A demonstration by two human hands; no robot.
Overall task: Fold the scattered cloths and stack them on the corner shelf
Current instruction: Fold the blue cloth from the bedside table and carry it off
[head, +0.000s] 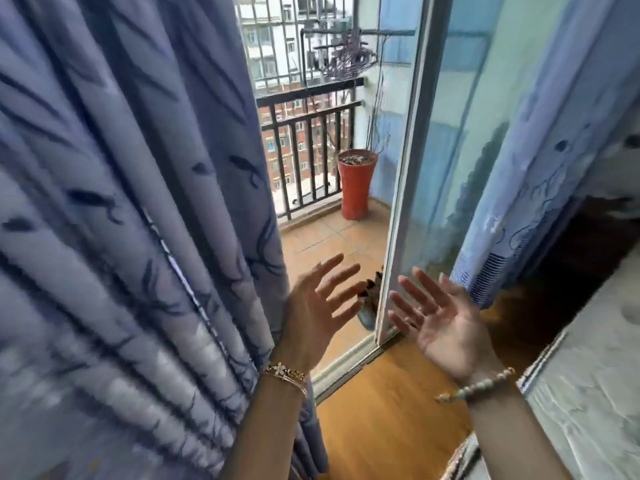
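No loose cloth and no corner shelf appear in the head view. My left hand [317, 313] is raised in front of me with its fingers spread, holding nothing; a gold bracelet circles its wrist. My right hand [446, 323] is raised beside it, palm up, fingers apart, holding nothing; a bead bracelet sits on that wrist. Both hands hover in front of an open balcony doorway, apart from each other.
A blue patterned curtain [121, 220] hangs at the left, touching my left forearm. A sliding glass door [401, 202] stands half open onto a tiled balcony with a red planter [356, 185] and black railing [304, 133]. A pale mattress edge [588, 375] lies at the right, above wooden floor [388, 403].
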